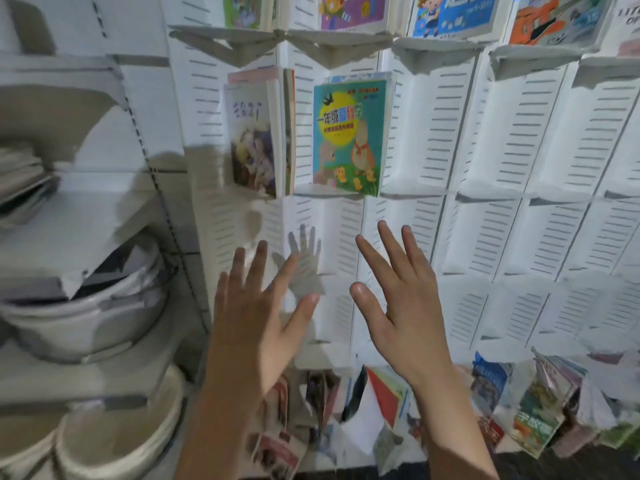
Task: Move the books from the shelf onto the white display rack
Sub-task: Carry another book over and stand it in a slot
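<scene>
Far left, I'm seeing grey shelf (86,216) holding stacked bowls (83,327) and papers. Next over, pale book (254,140) sitting in white display rack (502,150) pocket, handwriting-style title too blurry for me to read. Left hand (256,320) hovering in front of empty pocket, fingers spread straight, gripping nothing. Teal book (349,136) standing one pocket right, yellow circle reading 一年级爱科学. Right hand (401,306) floating just beside left, also splayed wide, holding nothing. Loose books (533,410) piling up along rack's bottom.
</scene>
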A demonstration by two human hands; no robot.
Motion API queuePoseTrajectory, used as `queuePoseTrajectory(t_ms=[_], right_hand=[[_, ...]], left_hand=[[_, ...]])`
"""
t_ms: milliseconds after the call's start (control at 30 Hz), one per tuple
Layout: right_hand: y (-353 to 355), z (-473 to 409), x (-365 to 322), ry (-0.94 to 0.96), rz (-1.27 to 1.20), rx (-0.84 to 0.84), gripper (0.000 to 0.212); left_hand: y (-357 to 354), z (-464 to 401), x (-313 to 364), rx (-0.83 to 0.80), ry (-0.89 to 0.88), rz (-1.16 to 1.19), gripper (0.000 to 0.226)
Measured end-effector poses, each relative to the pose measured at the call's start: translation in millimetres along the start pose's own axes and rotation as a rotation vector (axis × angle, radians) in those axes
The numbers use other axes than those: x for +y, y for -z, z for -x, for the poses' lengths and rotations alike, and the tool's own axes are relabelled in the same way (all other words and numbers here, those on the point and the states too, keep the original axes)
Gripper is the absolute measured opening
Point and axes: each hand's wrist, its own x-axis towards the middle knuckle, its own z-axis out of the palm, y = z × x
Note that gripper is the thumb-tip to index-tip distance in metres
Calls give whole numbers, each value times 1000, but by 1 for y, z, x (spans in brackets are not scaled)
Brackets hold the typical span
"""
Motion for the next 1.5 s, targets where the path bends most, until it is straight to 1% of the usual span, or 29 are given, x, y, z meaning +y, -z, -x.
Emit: queuePoseTrajectory(t_ms=[100, 167, 233, 400, 467, 567, 633, 767, 900, 1033, 1133, 1200, 1267, 1400, 1500], right_hand=[[-1, 35, -25, -13, -23, -108, 60], [-5, 54, -45, -6, -44, -164, 61], [-11, 70, -65, 19, -51, -210, 63], [-23, 97, -114, 52, -107, -293, 67], [-27, 106, -137, 74, -127, -337, 68], [-35, 116, -173, 124, -123, -382, 75], [-43, 120, -199, 150, -147, -389, 72], [-67, 133, -269, 230, -201, -406, 64], [-96, 156, -355, 266, -262, -416, 65], [-136, 185, -438, 297, -365, -473, 76], [-164, 207, -494, 309, -412, -515, 73], [-177, 218, -526, 297, -470, -541, 68], [-188, 224, -554, 296, -503, -575, 67], [-216, 224, -596, 338, -486, -597, 64], [-245, 220, -623, 369, -494, -617, 66]], left_hand=[[15, 46, -11, -34, 72, -10, 86], [28, 75, -20, -62, 140, -52, 82], [45, 101, -29, -42, 200, -91, 80], [85, 152, -52, 27, 274, -89, 88], [99, 170, -63, 40, 299, -79, 87], [121, 194, -83, 73, 330, -61, 82], [138, 210, -99, 105, 350, -50, 83], [181, 253, -147, 139, 431, -61, 85], [240, 306, -202, 182, 509, -89, 84], [298, 370, -257, 242, 576, -114, 85], [328, 411, -295, 237, 639, -126, 83], [344, 432, -317, 242, 672, -129, 83], [359, 446, -337, 256, 692, -123, 84], [379, 463, -373, 306, 737, -89, 85], [387, 470, -403, 311, 773, -85, 83]])
